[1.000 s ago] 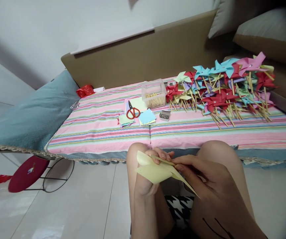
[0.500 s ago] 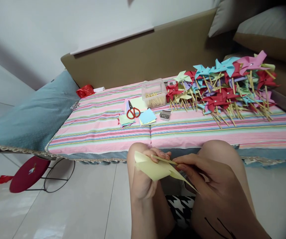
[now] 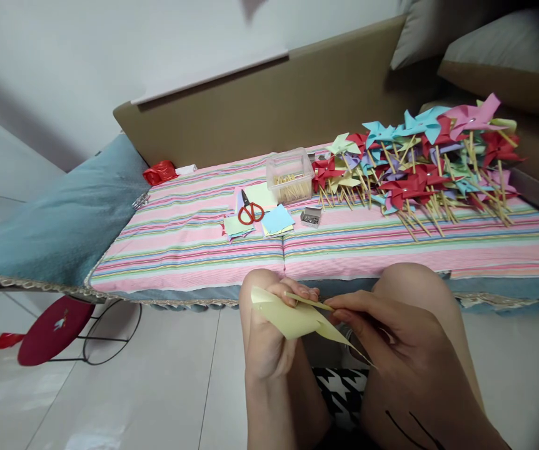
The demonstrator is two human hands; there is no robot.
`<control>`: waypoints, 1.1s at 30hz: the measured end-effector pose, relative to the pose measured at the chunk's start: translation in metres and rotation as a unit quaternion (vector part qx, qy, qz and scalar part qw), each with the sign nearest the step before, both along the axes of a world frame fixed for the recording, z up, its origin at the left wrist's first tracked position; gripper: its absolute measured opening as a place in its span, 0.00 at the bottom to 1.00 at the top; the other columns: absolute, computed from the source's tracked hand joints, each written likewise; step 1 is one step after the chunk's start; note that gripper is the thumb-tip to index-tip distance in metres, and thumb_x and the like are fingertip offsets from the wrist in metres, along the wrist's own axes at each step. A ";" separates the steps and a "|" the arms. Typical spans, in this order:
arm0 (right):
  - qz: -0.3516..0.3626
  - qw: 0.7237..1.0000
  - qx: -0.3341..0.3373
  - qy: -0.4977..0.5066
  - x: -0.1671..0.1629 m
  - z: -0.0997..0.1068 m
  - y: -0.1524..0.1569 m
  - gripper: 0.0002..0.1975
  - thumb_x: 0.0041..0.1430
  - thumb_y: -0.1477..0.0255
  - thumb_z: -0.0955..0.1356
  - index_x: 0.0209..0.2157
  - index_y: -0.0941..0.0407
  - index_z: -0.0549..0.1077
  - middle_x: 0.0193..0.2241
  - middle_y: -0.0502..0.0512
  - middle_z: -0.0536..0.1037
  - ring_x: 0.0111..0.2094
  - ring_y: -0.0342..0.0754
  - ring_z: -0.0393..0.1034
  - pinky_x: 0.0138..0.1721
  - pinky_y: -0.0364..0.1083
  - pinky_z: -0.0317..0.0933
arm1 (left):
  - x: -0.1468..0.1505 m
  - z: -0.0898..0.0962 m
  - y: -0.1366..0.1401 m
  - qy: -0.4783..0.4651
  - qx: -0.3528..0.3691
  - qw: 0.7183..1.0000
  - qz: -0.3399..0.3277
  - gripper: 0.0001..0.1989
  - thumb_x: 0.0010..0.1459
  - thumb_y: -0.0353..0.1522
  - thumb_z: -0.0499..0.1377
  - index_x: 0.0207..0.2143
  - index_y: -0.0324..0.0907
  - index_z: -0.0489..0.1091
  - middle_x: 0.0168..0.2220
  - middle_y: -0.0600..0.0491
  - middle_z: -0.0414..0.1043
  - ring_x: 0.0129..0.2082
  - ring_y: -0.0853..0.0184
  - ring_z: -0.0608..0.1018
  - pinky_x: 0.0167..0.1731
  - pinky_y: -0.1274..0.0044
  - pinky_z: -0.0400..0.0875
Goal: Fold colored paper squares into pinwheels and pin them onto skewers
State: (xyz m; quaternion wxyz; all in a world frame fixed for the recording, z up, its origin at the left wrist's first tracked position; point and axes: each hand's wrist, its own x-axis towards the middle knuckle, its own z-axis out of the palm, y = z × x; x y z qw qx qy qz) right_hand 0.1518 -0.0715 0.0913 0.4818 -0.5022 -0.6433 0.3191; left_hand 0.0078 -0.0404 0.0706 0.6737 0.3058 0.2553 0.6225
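A pale yellow sheet of paper point(image 3: 288, 317), cut and bent like a pinwheel, is held over my lap. My left hand point(image 3: 269, 353) is closed around its underside, fingertips curled over the far edge. From the right, my right hand point(image 3: 403, 334) pinches the end of a narrow yellow strip between thumb and forefinger. I cannot tell whether that strip is a folded blade seen edge-on or a stick. One pointed paper tip hangs down beside the right thumb. The left palm is partly hidden behind the paper.
On the striped cloth point(image 3: 194, 250) lie red-handled scissors point(image 3: 251, 212), paper squares point(image 3: 277, 220), a small box of metal fasteners point(image 3: 311, 217) and a clear tub point(image 3: 291, 175) of sticks. Finished pinwheels point(image 3: 410, 187) are heaped right. A red stool point(image 3: 56, 331) stands left.
Both hands keep the same grip on the yellow paper. The paper and left hand have shifted very slightly left in view.
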 end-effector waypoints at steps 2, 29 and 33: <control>-0.001 1.000 0.003 -0.003 0.000 0.000 0.000 0.09 0.61 0.74 0.65 0.37 0.49 0.76 0.32 0.48 0.80 0.31 0.44 0.75 0.31 0.40 0.67 | 0.000 0.001 -0.001 0.002 -0.002 1.000 0.004 0.12 0.42 0.34 0.70 0.21 0.43 0.69 0.27 0.57 0.68 0.32 0.71 0.73 0.48 0.70 0.69; 0.006 0.999 0.010 0.045 -0.004 -0.001 -0.002 0.09 0.60 0.77 0.65 0.36 0.50 0.75 0.33 0.47 0.80 0.33 0.41 0.75 0.34 0.37 0.68 | 0.002 0.005 -0.003 -0.012 0.029 0.999 0.014 0.08 0.45 0.32 0.69 0.25 0.43 0.71 0.27 0.57 0.71 0.30 0.72 0.74 0.45 0.73 0.71; 0.000 0.999 0.014 0.048 -0.004 0.000 -0.003 0.11 0.60 0.78 0.65 0.37 0.49 0.75 0.33 0.45 0.80 0.33 0.40 0.75 0.34 0.36 0.67 | 0.001 0.006 -0.004 -0.010 0.031 0.999 0.012 0.08 0.44 0.32 0.69 0.23 0.43 0.72 0.28 0.57 0.71 0.31 0.71 0.75 0.45 0.72 0.71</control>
